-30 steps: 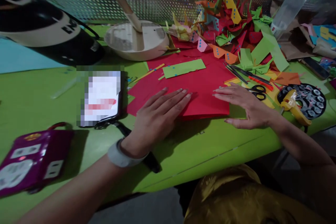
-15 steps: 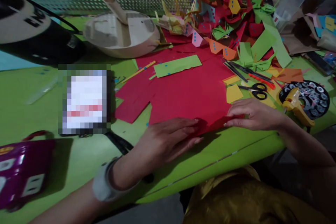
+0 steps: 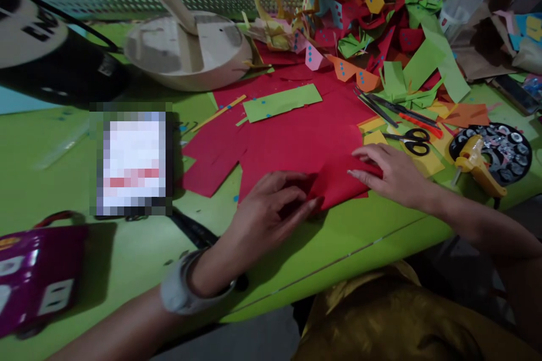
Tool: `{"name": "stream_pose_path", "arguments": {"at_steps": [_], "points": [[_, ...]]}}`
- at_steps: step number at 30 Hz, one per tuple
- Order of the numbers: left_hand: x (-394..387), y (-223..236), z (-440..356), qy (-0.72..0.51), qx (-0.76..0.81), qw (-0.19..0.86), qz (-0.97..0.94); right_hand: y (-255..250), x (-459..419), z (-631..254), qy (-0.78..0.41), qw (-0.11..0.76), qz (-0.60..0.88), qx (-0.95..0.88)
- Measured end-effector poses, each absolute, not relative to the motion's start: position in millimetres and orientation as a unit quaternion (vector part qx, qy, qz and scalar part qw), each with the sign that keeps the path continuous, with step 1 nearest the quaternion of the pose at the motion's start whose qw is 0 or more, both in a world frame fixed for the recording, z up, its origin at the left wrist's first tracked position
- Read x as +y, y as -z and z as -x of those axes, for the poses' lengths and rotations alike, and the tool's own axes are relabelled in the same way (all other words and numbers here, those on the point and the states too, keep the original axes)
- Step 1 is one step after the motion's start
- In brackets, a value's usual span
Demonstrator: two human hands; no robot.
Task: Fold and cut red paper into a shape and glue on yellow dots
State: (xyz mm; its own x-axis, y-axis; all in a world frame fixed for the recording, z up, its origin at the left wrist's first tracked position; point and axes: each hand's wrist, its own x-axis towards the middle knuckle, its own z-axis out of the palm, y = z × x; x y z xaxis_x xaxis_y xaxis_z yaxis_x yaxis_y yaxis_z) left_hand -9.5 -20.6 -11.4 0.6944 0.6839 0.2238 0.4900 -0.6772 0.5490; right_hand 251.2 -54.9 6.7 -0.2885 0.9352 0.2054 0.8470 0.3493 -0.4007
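A large sheet of red paper (image 3: 288, 135) lies on the green table in front of me, its near edge curled over toward the middle. My left hand (image 3: 271, 203) pinches that raised edge at its left end, thumb below and fingers above. At the right end of the curl, my right hand (image 3: 389, 175) grips the paper between thumb and fingers. A green paper strip (image 3: 283, 102) rests on the red sheet. Just beyond my right hand are black-handled scissors (image 3: 417, 141) and yellow paper pieces (image 3: 375, 138).
A heap of cut coloured paper (image 3: 351, 28) stands at the back, beside a round pale bowl (image 3: 186, 82). At right sit a yellow glue gun (image 3: 476, 166) and a round black case (image 3: 514, 152). A blurred-out device (image 3: 135, 163) and a purple box (image 3: 42, 271) are at left.
The near edge of the red paper has been lifted and folded further away from me. My right hand has moved left and up with it; my left hand's fingers have bent more.
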Motion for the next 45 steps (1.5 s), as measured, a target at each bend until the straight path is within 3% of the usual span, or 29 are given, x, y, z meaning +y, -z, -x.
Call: {"name": "stream_pose_path", "arguments": {"at_steps": [4, 10, 15, 22, 30, 45], "points": [[-16, 15, 9, -0.21, 0.357, 0.211, -0.885, -18, -62, -247, -0.023, 0.249, 0.508, -0.824], [-14, 14, 9, -0.183, 0.389, 0.203, -0.88, -10, -82, -243, -0.043, 0.073, 0.416, -0.905], [-14, 14, 8, -0.181, 0.403, 0.219, -0.87, 10, -84, -247, -0.05, 0.042, 0.414, -0.908], [-16, 19, 13, -0.169, 0.387, 0.187, -0.887, 18, -84, -247, -0.034, 0.054, 0.413, -0.908], [-32, 34, 18, -0.125, 0.294, 0.07, -0.945, 18, -85, -245, -0.015, 0.082, 0.41, -0.908], [-35, 31, 17, -0.117, 0.28, 0.058, -0.951, 15, -86, -244, -0.017, 0.076, 0.413, -0.907]]}}
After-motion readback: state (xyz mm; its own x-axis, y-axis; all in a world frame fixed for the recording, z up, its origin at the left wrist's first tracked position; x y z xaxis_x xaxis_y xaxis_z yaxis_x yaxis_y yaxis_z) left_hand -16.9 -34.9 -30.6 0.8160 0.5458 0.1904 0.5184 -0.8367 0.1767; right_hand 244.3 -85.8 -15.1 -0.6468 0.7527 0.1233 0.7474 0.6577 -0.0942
